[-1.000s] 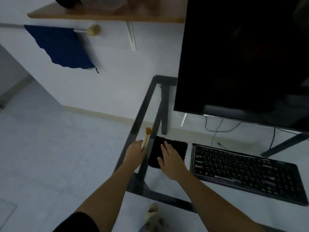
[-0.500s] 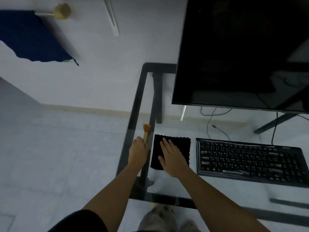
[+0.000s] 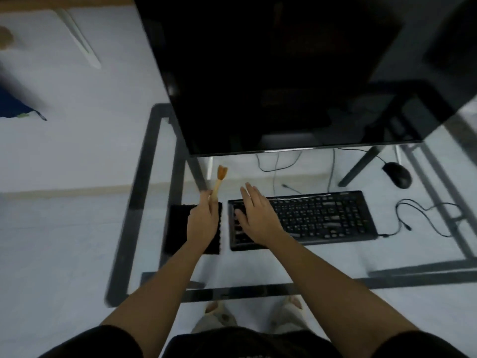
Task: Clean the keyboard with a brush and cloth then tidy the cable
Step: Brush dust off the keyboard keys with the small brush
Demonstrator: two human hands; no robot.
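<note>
On the glass desk (image 3: 143, 177), the black cloth (image 3: 178, 228) lies flat at the keyboard's 9 o'clock, just beside it. Above the cloth the left hand (image 3: 202, 220) is clenched round the brush (image 3: 219, 182) handle, orange bristles pointing to 12 o'clock. The right hand (image 3: 256, 215), released, with fingers straight and spread, lies over the left end of the keyboard (image 3: 322, 218). The loose cable (image 3: 425, 209) snakes at its 3 o'clock.

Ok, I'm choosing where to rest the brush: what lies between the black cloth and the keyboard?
Nothing: just a narrow strip of bare glass desk separates the cloth from the keyboard, as the head view shows.
</note>
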